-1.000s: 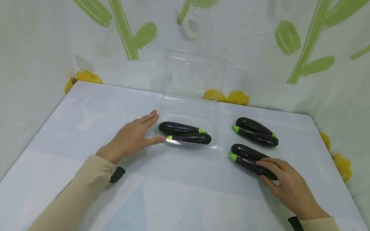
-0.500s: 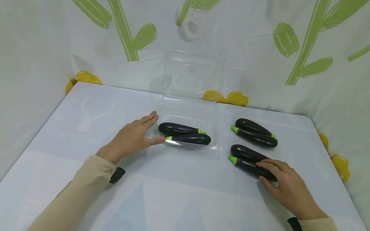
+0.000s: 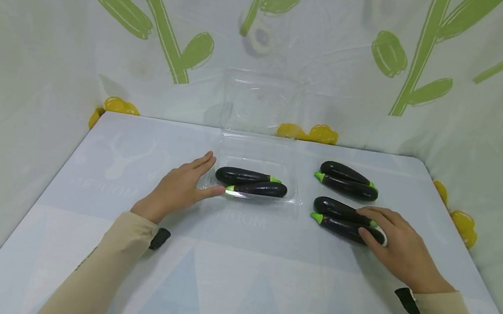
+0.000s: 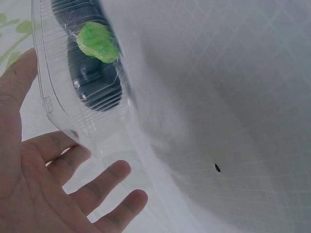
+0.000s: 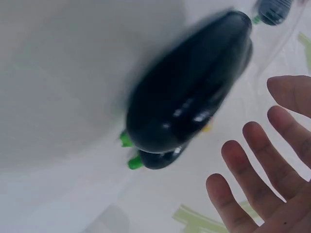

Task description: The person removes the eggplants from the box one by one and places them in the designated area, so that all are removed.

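Note:
A clear plastic clamshell box (image 3: 296, 187) stands with its lid up, and two small dark eggplants (image 3: 260, 188) lie in it. My left hand (image 3: 174, 189) is at the box's left side, fingers spread, thumb at the front left corner. In the left wrist view, the fingers of my left hand (image 4: 43, 179) reach along the clear wall. To the right of the box lies a near pair of eggplants (image 3: 335, 227), side by side. Over their right ends is my right hand (image 3: 404, 251). The right wrist view has its fingers loosely extended, apart from an eggplant (image 5: 189, 87).
Behind the near pair, another pair of eggplants (image 3: 348, 187) lies on the white table (image 3: 233, 283). The raised lid (image 3: 261, 99) leans near a patterned curtain (image 3: 333, 56) that surrounds the table at the back and sides.
My right hand has shifted slightly right and let go of the near pair's front eggplant, baring more of its right end. The left hand stays in place.

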Tool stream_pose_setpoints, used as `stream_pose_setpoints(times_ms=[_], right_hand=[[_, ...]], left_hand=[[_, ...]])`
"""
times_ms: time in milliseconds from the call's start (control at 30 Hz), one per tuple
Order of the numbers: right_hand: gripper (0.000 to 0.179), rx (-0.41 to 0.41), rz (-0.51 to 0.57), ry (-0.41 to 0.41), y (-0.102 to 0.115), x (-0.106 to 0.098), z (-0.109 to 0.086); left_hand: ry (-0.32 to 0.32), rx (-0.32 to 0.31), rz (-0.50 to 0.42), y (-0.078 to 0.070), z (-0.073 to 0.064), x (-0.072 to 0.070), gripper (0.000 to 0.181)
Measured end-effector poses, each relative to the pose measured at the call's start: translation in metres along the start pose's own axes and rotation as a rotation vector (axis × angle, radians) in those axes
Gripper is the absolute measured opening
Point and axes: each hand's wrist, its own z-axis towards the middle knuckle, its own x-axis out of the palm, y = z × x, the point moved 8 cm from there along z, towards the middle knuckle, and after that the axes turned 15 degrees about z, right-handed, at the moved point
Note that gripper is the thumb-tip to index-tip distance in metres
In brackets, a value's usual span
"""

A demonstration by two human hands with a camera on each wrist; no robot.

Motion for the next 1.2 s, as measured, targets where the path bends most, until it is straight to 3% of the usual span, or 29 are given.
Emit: stream_pose_setpoints(times_ms=[333, 500, 967, 1200], right_hand=[[0.058, 0.03, 0.078, 0.013, 0.018, 0.008, 0.029], [0.06, 0.018, 0.152, 0.062, 0.033, 0.028, 0.051], [0.059, -0.116, 0.354, 0.163, 0.094, 0.087, 0.112], [0.057, -0.074, 0.377, 0.22, 0.102, 0.118, 0.14]], left_hand=[[-0.004, 0.001, 0.012, 0.001, 0.0, -0.001, 0.094], [-0.007, 0.003, 0.009, 0.0, 0.0, -0.001, 0.094], [-0.007, -0.001, 0.028, -0.001, 0.0, -0.001, 0.093], [0.001, -0.021, 0.038, -0.001, 0.001, -0.002, 0.094]])
